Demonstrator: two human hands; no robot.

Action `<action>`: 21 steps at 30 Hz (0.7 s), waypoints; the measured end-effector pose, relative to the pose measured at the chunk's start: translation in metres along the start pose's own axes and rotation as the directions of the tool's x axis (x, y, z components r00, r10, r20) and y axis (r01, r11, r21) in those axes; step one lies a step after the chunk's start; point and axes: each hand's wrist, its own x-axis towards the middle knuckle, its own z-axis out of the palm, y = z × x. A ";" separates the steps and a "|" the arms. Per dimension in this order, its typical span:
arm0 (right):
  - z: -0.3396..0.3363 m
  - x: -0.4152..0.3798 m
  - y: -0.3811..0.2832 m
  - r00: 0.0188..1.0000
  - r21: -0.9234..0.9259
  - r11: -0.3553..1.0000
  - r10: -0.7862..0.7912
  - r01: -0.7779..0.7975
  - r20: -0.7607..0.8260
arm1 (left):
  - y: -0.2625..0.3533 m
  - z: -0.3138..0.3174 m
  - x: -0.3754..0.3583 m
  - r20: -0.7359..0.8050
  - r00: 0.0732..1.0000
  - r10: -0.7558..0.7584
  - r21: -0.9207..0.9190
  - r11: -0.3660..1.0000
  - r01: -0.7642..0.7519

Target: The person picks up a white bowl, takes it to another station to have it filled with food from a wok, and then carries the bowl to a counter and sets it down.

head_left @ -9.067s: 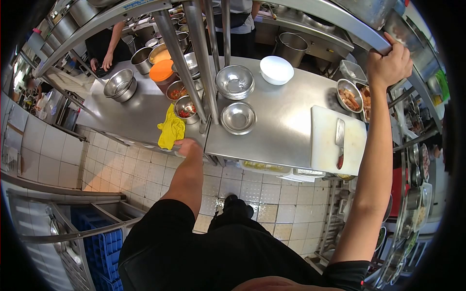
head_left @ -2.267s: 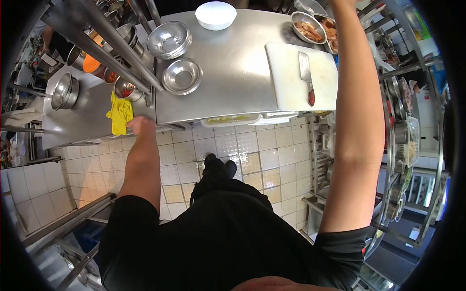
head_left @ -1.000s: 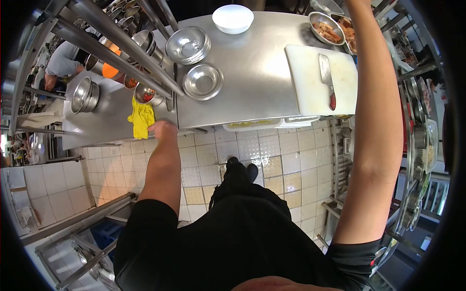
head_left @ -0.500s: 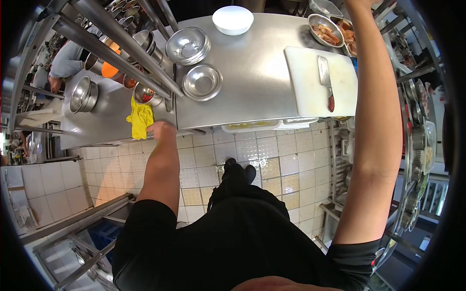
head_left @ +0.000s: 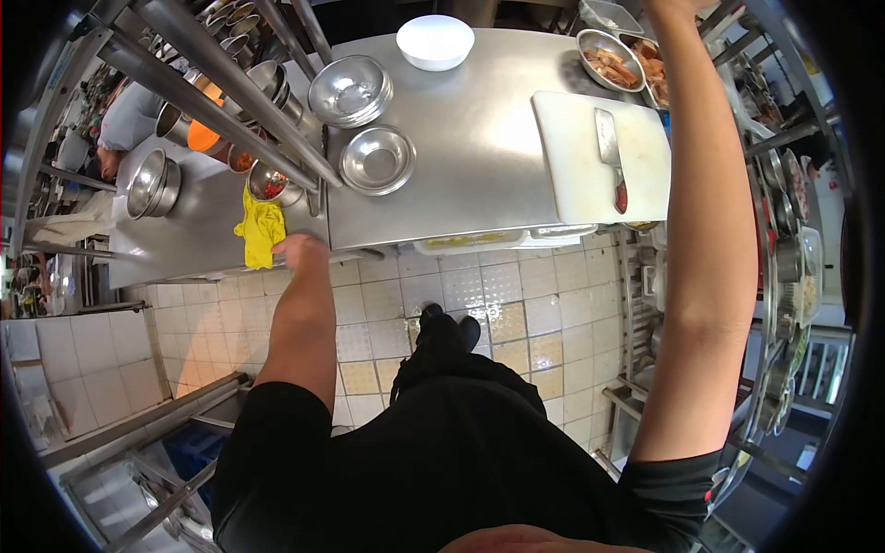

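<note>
My left hand (head_left: 302,250) is at the front edge of the steel counter, its fingertips against the right side of a crumpled yellow cloth (head_left: 260,230). The fingers look loosely spread, and nothing shows in them. My right arm reaches far forward on the right; my right hand (head_left: 680,5) is cut off by the top edge of the view, so its fingers are hidden. Left of that arm lies a white cutting board (head_left: 562,147) with a cleaver-like knife (head_left: 608,147) on it, its red-brown handle towards me. Behind the board stands a steel bowl of meat pieces (head_left: 610,64).
On the steel counter (head_left: 461,166) are a white bowl (head_left: 435,42), stacked steel bowls (head_left: 350,90) and a single steel bowl (head_left: 378,160). Steel posts (head_left: 221,88) cross the left side. A small bowl with red pieces (head_left: 272,182) sits behind the cloth. Another person (head_left: 129,120) is at far left.
The whole view has shifted slightly, moving the counter things a little to the left. My left hand stays beside the cloth and my right arm stays stretched forward.
</note>
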 end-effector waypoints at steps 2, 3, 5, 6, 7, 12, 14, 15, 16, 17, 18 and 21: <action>-0.002 0.001 -0.003 1.000 -0.001 1.000 0.003 -0.003 0.011 | 0.000 -0.001 0.001 0.024 1.000 0.015 -0.011 1.000 -0.014; -0.002 0.001 -0.003 1.000 -0.004 1.000 0.012 -0.011 0.017 | 0.000 -0.002 -0.001 0.036 0.999 0.023 -0.018 1.000 -0.022; -0.003 0.001 -0.005 0.999 -0.009 1.000 0.030 -0.030 0.028 | 0.001 -0.004 -0.007 0.021 0.999 0.036 0.001 0.999 -0.036; -0.003 0.001 -0.005 0.999 -0.006 1.000 0.030 -0.030 0.030 | 0.001 -0.005 -0.009 0.013 0.999 0.043 0.010 0.999 -0.043; -0.003 0.001 -0.005 0.999 -0.004 1.000 0.030 -0.030 0.031 | 0.001 -0.005 -0.008 0.017 0.999 0.043 0.027 0.999 -0.044; -0.004 0.002 -0.006 0.999 -0.006 1.000 0.024 -0.023 0.032 | -0.001 0.006 0.007 -0.059 0.998 0.032 0.050 0.998 -0.029; -0.005 0.003 -0.006 0.999 -0.019 1.000 0.025 -0.024 0.040 | -0.001 0.008 0.007 -0.083 0.996 0.031 0.038 0.999 -0.028; -0.005 0.002 -0.005 0.999 -0.006 1.000 0.029 -0.029 0.032 | -0.002 0.009 0.007 -0.093 0.995 0.030 0.034 0.999 -0.027; -0.004 0.001 -0.005 0.999 0.006 0.999 0.032 -0.032 0.024 | -0.002 0.009 0.006 -0.071 0.997 0.026 0.028 0.999 -0.024; -0.003 0.001 -0.004 0.999 0.016 0.999 0.035 -0.036 0.016 | -0.001 0.006 0.005 -0.047 0.999 0.023 0.023 0.999 -0.022; -0.003 0.002 -0.003 0.999 0.017 0.999 0.039 -0.039 0.017 | -0.001 0.005 0.006 -0.025 0.999 0.021 0.020 1.000 -0.020; 0.000 0.000 0.001 1.000 0.038 0.999 0.031 -0.031 0.000 | -0.001 0.007 0.008 -0.053 0.998 0.032 0.043 0.999 -0.030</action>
